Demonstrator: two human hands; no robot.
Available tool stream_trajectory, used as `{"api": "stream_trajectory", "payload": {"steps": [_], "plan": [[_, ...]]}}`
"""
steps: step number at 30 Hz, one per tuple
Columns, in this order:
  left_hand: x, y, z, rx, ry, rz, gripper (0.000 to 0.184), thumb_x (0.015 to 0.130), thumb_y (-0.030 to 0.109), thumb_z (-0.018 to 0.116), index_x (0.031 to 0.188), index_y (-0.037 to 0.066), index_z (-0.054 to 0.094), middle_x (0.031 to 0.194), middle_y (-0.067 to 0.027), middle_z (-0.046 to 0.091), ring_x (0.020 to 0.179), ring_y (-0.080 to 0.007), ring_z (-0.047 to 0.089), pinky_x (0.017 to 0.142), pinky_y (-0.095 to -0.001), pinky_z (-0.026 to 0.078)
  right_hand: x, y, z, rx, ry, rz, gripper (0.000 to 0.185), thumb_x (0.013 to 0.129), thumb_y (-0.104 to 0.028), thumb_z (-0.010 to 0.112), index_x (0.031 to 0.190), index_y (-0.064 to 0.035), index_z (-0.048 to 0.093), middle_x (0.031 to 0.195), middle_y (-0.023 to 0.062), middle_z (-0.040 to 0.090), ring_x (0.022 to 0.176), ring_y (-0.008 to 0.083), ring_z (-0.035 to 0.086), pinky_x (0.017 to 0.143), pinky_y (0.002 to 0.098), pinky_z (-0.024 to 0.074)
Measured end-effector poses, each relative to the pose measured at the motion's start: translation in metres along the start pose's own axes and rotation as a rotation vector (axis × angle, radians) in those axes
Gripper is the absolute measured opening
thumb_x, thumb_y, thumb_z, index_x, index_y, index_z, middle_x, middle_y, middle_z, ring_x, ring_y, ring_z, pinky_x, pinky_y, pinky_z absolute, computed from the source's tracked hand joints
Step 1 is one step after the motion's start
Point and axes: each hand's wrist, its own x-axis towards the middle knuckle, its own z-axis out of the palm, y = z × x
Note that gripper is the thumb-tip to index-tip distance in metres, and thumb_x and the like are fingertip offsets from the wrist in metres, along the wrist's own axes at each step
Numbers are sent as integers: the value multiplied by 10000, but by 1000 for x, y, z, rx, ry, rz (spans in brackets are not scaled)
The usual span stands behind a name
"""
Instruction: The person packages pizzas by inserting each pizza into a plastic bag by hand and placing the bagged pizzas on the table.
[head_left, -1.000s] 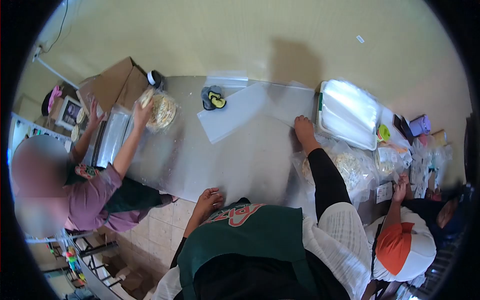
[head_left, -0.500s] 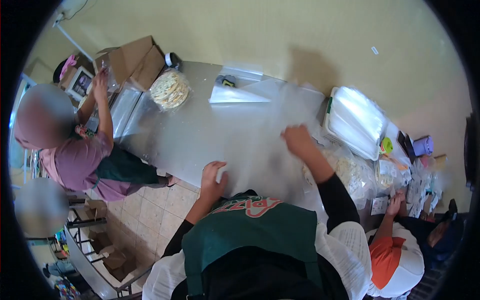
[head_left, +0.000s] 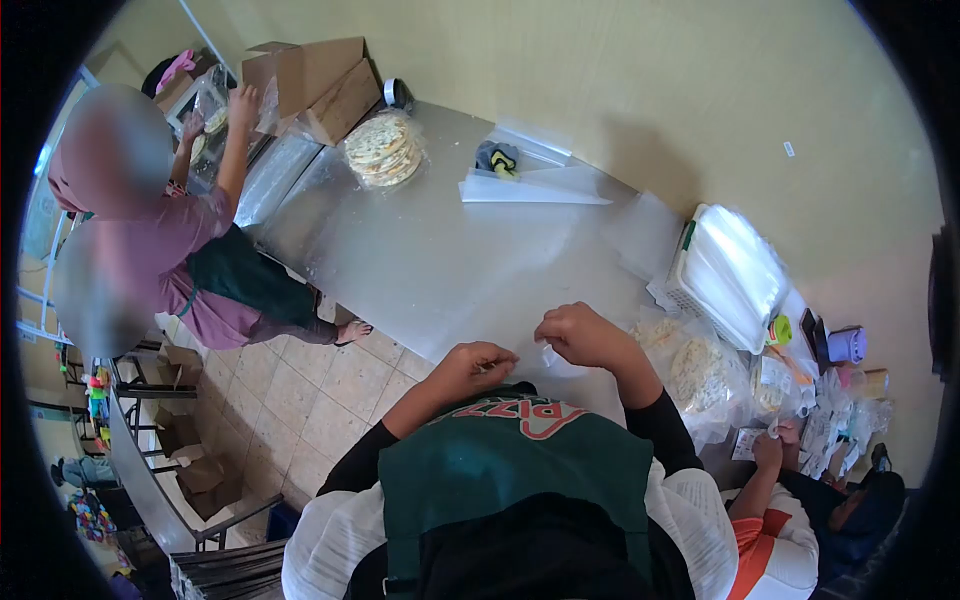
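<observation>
My left hand (head_left: 474, 368) is above the near edge of the metal table (head_left: 400, 250), its fingers curled inward; whether it holds anything is hard to see. Close to its right, my right hand (head_left: 572, 333) is closed, with a small clear piece of something at its fingertips that I cannot make out. The two hands are apart. Beyond them a clear plastic sheet (head_left: 530, 190) lies folded up beside a grey and yellow cloth (head_left: 497, 158). Bagged flatbreads (head_left: 697, 370) lie to the right of my right hand.
A stack of round flatbreads (head_left: 383, 150) stands at the back left by a cardboard box (head_left: 310, 85). A white basket (head_left: 690, 300) holds plastic bags (head_left: 738, 275) at right. One co-worker (head_left: 190, 240) stands left, handling a bag; another's hands (head_left: 772, 450) are at lower right.
My right hand has come down and left from near the basket, and my left hand has moved right towards it. The plastic sheet is now folded up. The left co-worker's hands have left the flatbreads.
</observation>
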Motion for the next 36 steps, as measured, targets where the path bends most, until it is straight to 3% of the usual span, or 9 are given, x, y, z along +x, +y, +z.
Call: {"api": "stream_trajectory", "payload": {"steps": [6, 10, 13, 17, 20, 23, 29, 33, 36], "plan": [[-12, -28, -38, -310, 133, -238, 131, 861, 87, 598, 929, -19, 634, 762, -56, 651, 694, -95, 601, 626, -231, 495, 74, -1, -4, 128, 74, -201, 137, 776, -29, 575, 909, -44, 606, 804, 83, 611, 756, 244, 602, 692, 340, 475], [-24, -45, -86, -327, 307, -301, 146, 812, 85, 669, 740, -11, 586, 650, -16, 585, 602, -50, 521, 537, -204, 434, 157, 15, 2, 732, 200, 1, 193, 851, -102, 568, 1028, -27, 555, 906, 40, 573, 826, 144, 577, 728, 291, 474], [-39, -76, -119, -242, 494, -220, 226, 783, 74, 701, 764, 12, 485, 614, 7, 529, 545, -35, 442, 485, -195, 374, 244, 42, 13, 1197, 321, 363, 260, 867, -129, 542, 1098, -15, 507, 948, 54, 558, 853, 153, 561, 724, 301, 475], [-56, -80, -170, -50, 568, -214, 356, 804, 40, 667, 964, 64, 350, 635, -4, 514, 539, -47, 433, 497, -194, 370, 373, 57, 18, 1277, 442, 717, 327, 849, -168, 554, 1112, 15, 490, 973, 92, 550, 806, 195, 555, 714, 329, 478], [-66, -99, -193, -191, 698, -149, 319, 833, -36, 588, 976, 72, 324, 724, -19, 477, 598, -66, 473, 588, -191, 404, 452, 71, 31, 1242, 649, 951, 471, 746, -267, 657, 1074, 27, 494, 1012, 163, 574, 876, 258, 589, 729, 360, 496], [-77, -109, -221, -83, 721, -82, 246, 852, -49, 519, 980, 52, 335, 808, -79, 556, 686, -88, 546, 601, -215, 444, 530, 131, 89, 1289, 963, 931, 550, 672, -228, 693, 1093, 50, 473, 1102, 228, 550, 970, 337, 577, 831, 375, 481], [-73, -97, -273, 368, 681, -46, 150, 757, -99, 593, 842, 22, 565, 823, -50, 605, 650, -70, 541, 539, -200, 435, 523, 62, 38, 991, 1058, 1353, 622, 602, -119, 717, 1126, 79, 446, 1093, 263, 553, 1010, 378, 564, 846, 385, 479], [-57, -83, -290, 375, 716, -4, 136, 742, -87, 639, 841, 5, 630, 801, -101, 626, 669, -145, 580, 572, -228, 458, 543, 63, 36, 1054, 1162, 1438, 573, 580, -55, 722, 1078, 57, 461, 1038, 223, 571, 925, 354, 591, 802, 394, 495], [-50, -88, -302, 413, 728, 64, 141, 742, -87, 637, 856, -4, 638, 814, -119, 625, 682, -179, 589, 594, -241, 468, 548, 75, 49, 1419, 1224, 947, 492, 580, 8, 708, 1010, 55, 473, 972, 181, 574, 864, 313, 604, 760, 393, 506]]}}
